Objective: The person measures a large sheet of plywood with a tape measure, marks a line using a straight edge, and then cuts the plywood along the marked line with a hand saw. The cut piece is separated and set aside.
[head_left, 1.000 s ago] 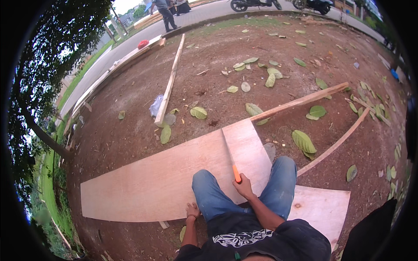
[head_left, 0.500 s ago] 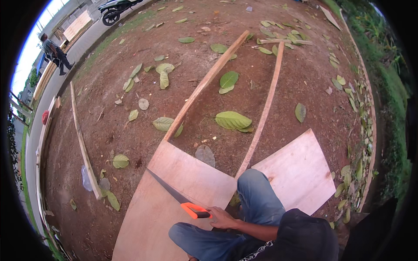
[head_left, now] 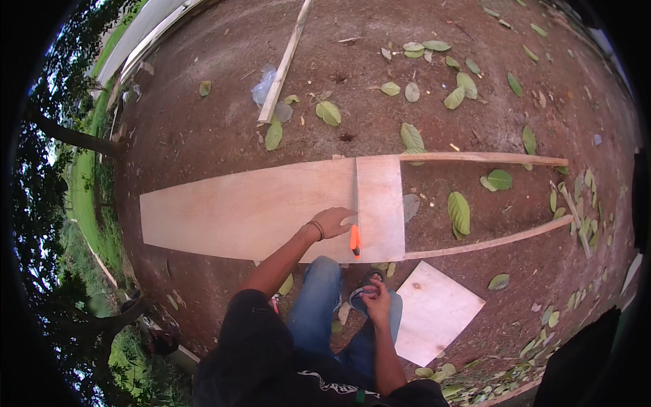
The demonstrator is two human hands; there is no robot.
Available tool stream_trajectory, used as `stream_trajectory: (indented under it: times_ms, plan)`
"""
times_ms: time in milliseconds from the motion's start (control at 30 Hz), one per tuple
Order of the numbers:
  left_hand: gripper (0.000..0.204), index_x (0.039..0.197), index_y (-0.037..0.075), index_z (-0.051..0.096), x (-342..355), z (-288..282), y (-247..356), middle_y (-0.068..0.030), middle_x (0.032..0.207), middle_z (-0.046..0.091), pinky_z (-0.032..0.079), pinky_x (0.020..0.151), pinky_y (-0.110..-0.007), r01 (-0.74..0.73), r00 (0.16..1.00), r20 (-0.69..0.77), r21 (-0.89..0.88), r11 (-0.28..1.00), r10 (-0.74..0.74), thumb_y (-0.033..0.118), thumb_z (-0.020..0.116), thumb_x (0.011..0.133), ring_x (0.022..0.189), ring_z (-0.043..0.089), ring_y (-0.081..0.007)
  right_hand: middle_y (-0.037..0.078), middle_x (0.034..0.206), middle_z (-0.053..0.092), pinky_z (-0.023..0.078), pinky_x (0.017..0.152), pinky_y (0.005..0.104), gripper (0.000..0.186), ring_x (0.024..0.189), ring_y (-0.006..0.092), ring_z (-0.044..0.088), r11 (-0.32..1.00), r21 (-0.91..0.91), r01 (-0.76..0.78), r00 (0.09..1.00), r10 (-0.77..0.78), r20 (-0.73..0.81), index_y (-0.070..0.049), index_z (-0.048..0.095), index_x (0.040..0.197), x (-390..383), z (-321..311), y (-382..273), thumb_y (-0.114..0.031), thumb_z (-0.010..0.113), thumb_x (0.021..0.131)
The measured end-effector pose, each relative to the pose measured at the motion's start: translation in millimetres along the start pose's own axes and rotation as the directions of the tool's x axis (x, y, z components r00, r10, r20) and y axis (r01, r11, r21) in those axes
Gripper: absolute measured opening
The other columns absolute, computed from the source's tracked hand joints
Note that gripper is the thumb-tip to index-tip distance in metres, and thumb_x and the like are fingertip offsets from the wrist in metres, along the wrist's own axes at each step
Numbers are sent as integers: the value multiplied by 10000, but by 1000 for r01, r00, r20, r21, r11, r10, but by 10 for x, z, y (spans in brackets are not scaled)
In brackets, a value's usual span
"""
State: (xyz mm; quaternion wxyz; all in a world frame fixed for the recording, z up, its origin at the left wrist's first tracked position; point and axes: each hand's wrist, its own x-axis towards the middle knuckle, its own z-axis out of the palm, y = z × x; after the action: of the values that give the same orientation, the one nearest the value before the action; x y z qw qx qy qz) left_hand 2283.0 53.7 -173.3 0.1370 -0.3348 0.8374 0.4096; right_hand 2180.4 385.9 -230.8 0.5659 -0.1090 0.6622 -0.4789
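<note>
A hand saw with an orange and black handle (head_left: 355, 241) stands nearly edge-on across a long plywood board (head_left: 258, 203). Its blade (head_left: 357, 186) runs along a line near the board's right end. My left hand (head_left: 332, 222), with a bracelet at the wrist, rests over the plywood, thumb and fingertips pinched at the blade beside the handle. Lower down, between my knees, my right hand (head_left: 380, 303) is at my sandalled foot (head_left: 369, 281). Its fingers are curled, and whatever is in them is too small to make out.
Two wooden strips (head_left: 485, 158) reach right from under the board's end. A squarer plywood piece (head_left: 437, 312) lies on the dirt by my right knee. Farther off lie another wooden strip (head_left: 285, 64), a clear plastic bag (head_left: 264, 85) and scattered leaves (head_left: 459, 214). Trees (head_left: 81, 139) stand at the left.
The view has swung left. My right hand has let go of the saw handle and moved to my foot. My left hand has come onto the blade, and the saw is turned more edge-on.
</note>
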Motion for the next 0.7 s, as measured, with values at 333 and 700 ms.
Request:
stream_trajectory:
  times_ms: [333,700]
  plan:
    - [434,1274,95,679,-751,-1439,-189,-175,1202,703,522,991,-396,244,886,-238,-491,837,-398,344,617,925,1105,681,-315,101,891,703,563,609,259,419,723,142,680,919,-382,93,963,-180,-198,45,600,1200,652,-1345,-2002,23,738,805]
    - [225,956,146,811,-619,-1253,-2864,-112,1045,760,558,931,-370,815,452,9,-410,409,-892,292,717,812,1012,718,-247,67,857,689,540,663,261,431,728,123,648,857,-440,269,953,-304,-9,38,577,1238,3983,1033,-5522,-12,734,840]
